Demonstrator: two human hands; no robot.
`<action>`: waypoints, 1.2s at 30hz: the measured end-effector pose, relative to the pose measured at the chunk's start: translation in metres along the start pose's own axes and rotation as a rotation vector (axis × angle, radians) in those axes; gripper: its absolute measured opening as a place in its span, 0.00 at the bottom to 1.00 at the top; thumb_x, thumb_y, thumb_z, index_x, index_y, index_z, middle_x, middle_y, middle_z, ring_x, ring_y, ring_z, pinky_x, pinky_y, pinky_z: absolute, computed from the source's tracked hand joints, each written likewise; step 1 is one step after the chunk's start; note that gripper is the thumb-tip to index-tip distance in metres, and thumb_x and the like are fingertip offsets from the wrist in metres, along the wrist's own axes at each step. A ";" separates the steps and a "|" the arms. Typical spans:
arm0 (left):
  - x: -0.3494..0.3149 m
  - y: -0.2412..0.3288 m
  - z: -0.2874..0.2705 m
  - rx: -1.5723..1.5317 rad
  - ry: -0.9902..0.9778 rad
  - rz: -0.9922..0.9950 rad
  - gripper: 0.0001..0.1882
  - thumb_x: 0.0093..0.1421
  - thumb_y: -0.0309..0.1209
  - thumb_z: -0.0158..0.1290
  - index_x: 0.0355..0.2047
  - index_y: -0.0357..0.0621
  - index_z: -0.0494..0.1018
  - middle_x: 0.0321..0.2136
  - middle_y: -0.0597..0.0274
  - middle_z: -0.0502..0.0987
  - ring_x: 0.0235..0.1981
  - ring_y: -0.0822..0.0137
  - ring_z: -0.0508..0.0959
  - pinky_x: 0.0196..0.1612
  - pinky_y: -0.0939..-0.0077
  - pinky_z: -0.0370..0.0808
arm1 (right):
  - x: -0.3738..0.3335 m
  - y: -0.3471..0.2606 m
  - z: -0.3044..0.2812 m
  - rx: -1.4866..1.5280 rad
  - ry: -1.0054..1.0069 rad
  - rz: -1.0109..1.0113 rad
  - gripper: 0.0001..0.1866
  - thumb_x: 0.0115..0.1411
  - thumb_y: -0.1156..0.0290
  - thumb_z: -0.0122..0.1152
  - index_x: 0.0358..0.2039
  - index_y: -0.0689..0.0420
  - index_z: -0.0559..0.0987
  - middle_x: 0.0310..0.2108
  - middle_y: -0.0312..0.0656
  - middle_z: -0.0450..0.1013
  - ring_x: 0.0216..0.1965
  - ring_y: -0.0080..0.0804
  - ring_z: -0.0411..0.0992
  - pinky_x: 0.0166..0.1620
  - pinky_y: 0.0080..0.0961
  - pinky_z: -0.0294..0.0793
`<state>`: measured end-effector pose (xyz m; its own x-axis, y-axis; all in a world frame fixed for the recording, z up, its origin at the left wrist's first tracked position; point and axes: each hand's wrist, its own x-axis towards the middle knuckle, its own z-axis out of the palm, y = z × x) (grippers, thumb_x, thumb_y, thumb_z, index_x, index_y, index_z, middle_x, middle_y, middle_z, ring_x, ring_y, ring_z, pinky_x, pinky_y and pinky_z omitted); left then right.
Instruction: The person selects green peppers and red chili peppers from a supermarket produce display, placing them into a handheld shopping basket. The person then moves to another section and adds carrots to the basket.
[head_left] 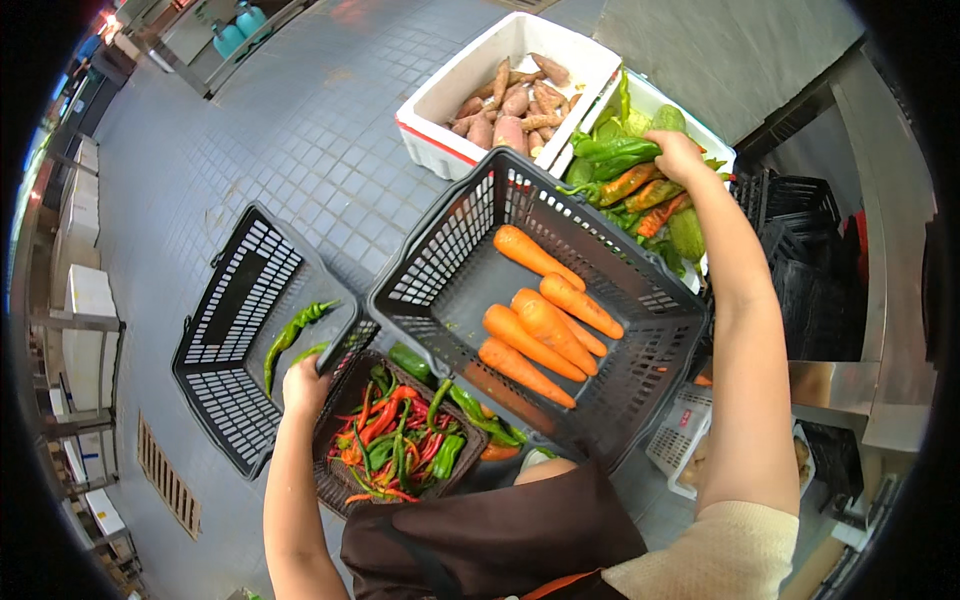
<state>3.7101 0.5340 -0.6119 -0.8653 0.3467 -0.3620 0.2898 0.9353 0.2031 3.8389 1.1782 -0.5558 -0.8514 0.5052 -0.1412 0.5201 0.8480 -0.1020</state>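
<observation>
My left hand (303, 385) is closed on the near right rim of a black plastic basket (225, 335), in which long green peppers (292, 338) lie. At the upper right, my right hand (676, 157) reaches into a white foam box (718, 135) of mixed vegetables. Its fingers are closed on a green pepper (618, 155), and the fingertips are partly hidden. Orange-red mottled peppers (630, 183) and green gourd-like vegetables lie under that hand. Between my arms, a larger black basket (640, 400) holds several orange carrots (545, 325).
A dark woven basket (335, 485) of red and green chillies (400, 430) stands close to my lap. Beyond the carrots is a white foam box (440, 95) of sweet potatoes (515, 105). Stacked black crates (800, 240) and a steel frame (880, 230) stand at the right.
</observation>
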 end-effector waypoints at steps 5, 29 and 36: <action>-0.019 0.014 -0.002 -0.067 0.092 0.111 0.18 0.39 0.23 0.52 0.35 0.44 0.75 0.32 0.51 0.75 0.36 0.51 0.74 0.41 0.64 0.70 | -0.024 0.019 -0.015 -0.424 -0.142 -0.079 0.57 0.32 0.70 0.73 0.62 0.48 0.51 0.62 0.44 0.50 0.62 0.44 0.49 0.59 0.43 0.52; -0.020 0.003 0.018 -0.021 0.169 0.054 0.16 0.41 0.32 0.55 0.35 0.48 0.76 0.32 0.54 0.76 0.37 0.54 0.75 0.41 0.63 0.72 | -0.029 -0.031 -0.099 -0.740 0.260 0.057 0.22 0.38 0.71 0.65 0.37 0.53 0.70 0.37 0.44 0.71 0.40 0.43 0.71 0.40 0.39 0.69; -0.018 0.007 0.010 0.039 0.095 0.038 0.10 0.44 0.35 0.53 0.28 0.47 0.75 0.28 0.55 0.76 0.33 0.54 0.77 0.36 0.60 0.73 | -0.038 -0.164 -0.143 -0.248 0.505 -0.249 0.29 0.38 0.74 0.64 0.45 0.55 0.71 0.41 0.46 0.71 0.43 0.43 0.70 0.43 0.36 0.70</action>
<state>3.7317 0.5352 -0.6131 -0.8879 0.3754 -0.2660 0.3374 0.9243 0.1784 3.7760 1.0424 -0.3931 -0.9040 0.2496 0.3472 0.3220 0.9316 0.1684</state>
